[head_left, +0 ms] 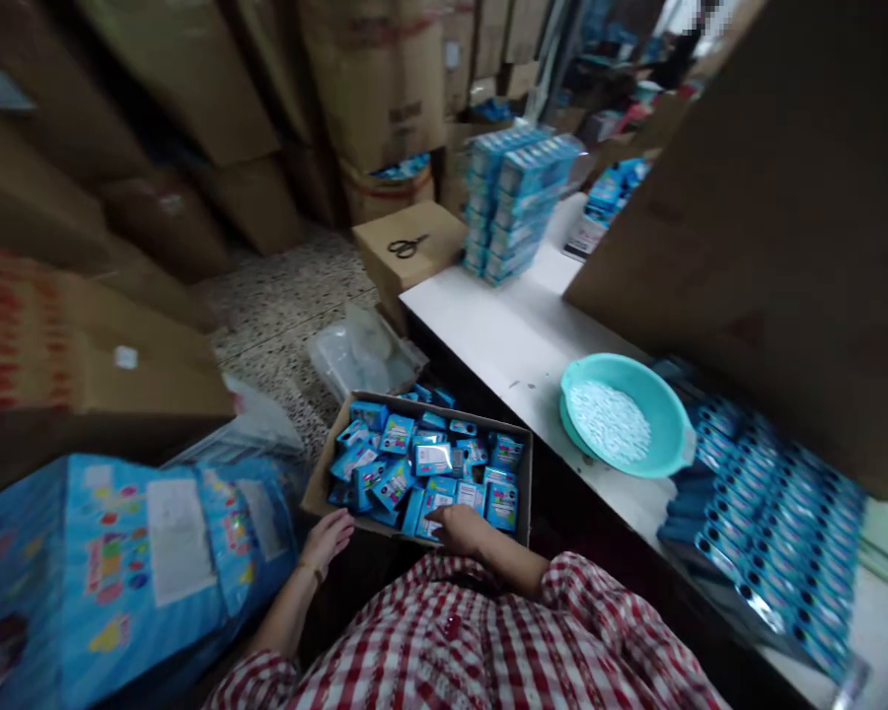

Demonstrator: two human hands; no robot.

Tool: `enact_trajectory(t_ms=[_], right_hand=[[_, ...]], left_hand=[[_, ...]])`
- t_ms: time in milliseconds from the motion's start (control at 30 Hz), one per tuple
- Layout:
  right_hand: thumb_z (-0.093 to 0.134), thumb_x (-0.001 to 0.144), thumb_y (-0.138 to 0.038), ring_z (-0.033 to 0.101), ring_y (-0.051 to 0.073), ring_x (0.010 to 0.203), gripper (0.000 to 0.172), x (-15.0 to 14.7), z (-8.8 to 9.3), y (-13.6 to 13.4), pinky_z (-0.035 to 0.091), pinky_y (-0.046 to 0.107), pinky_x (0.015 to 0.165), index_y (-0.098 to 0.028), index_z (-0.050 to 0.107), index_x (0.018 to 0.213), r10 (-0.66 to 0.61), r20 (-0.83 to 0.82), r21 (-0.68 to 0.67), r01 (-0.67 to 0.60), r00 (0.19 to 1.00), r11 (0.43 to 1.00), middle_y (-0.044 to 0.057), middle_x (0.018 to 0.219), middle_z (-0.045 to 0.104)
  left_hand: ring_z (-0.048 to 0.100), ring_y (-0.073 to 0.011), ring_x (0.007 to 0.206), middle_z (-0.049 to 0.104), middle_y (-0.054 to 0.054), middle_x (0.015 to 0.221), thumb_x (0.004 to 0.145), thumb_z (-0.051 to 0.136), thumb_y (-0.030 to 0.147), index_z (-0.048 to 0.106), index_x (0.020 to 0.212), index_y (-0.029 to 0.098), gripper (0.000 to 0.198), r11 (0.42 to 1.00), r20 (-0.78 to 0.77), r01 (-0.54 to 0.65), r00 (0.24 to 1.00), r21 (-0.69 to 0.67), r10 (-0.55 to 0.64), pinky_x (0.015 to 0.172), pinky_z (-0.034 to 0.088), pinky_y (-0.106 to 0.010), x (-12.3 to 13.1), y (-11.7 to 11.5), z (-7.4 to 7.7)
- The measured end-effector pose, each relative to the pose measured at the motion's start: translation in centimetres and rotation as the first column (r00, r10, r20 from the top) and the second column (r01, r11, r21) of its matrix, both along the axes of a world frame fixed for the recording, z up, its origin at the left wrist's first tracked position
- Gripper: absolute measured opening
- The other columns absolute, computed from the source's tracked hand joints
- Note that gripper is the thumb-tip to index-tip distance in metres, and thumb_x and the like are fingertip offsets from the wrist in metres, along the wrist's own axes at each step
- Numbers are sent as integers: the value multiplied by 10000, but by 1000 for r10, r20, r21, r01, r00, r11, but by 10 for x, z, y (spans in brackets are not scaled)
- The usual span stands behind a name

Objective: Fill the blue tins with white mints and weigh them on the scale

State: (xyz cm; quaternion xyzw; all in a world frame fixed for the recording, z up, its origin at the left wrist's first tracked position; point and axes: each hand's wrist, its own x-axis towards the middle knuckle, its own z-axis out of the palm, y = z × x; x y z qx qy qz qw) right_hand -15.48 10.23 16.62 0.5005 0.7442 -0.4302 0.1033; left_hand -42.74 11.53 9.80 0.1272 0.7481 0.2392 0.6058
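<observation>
Many blue packets (430,460) in carton (318,480), right hand (463,528) fingertips hidden, left hand (327,540) beside

A white surface (503,335) is seen running from the far middle to the near right. At its far end a tall stack of blue boxes (514,197) is set, with loose blue packets (614,187) laid near it. Midway along, a teal basin (670,424) filled with small white pieces (608,422) is placed by the edge, and just beside it rows of blue packs (770,523) are laid out. The speckled floor (281,306) is occupied by a closed carton (444,237) topped with scissors (407,246), a clear plastic bag (359,350) and stacked cartons (385,89). An open box (322,473) of blue packets is seen below the surface's edge; what bears it cannot be told.
</observation>
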Motion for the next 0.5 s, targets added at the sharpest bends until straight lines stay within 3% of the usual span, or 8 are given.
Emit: enact_trajectory(t_ms=[133,200,233,300,400,467,500], right_hand=[[431,825,-243,588,253,1051,386,56,-18,-9,440,346,869,-183,601,1167,-275,75,17,274,959,961,128,1120,643],[452,815,-249,592,248,1043,377,73,-28,-23,439,339,865,-202,613,1152,-356,60,-1,357,933,934,114,1114,649],[465,808,-253,593,248,1043,376,81,-34,-35,438,338,866,-210,616,1149,-390,46,-13,391,920,920,108,1117,649],[492,793,-262,601,249,1025,361,99,-45,-65,441,340,859,-228,636,1122,-457,10,-47,457,890,888,93,1099,660],[538,753,-246,620,215,989,324,136,-60,-125,449,298,852,-272,676,1045,-586,-55,-105,578,809,809,33,1050,685],[540,739,-224,616,183,999,335,167,-70,-170,442,259,868,-276,680,1039,-709,-77,-127,699,701,704,8,1067,681],[523,745,-216,606,174,1021,356,182,-75,-195,434,250,883,-262,670,1066,-780,-72,-127,770,622,626,14,1100,668]], left_hand=[[678,-160,795,697,-75,869,743,617,226,600,988,152,257,974,-83,212,975,76,-206,742,524,-274,33,15,8],[672,-205,859,700,-84,872,690,658,295,622,957,147,308,910,-198,377,918,170,-343,779,528,-315,62,24,14],[665,-225,889,701,-87,882,666,670,336,633,942,147,337,850,-257,473,873,233,-415,805,524,-337,81,27,17],[649,-248,940,701,-91,928,653,654,412,648,937,155,383,662,-358,663,748,351,-559,865,504,-370,130,28,25],[615,-246,1027,676,-90,1059,726,561,456,643,1025,170,421,260,-484,873,453,413,-749,939,459,-386,222,19,33],[576,-239,1098,629,-107,1163,777,512,446,594,1137,157,469,-2,-577,928,231,373,-783,976,430,-381,285,12,34],[546,-242,1141,594,-127,1216,791,501,437,556,1191,136,503,-119,-631,935,128,334,-765,994,412,-381,315,9,33]])
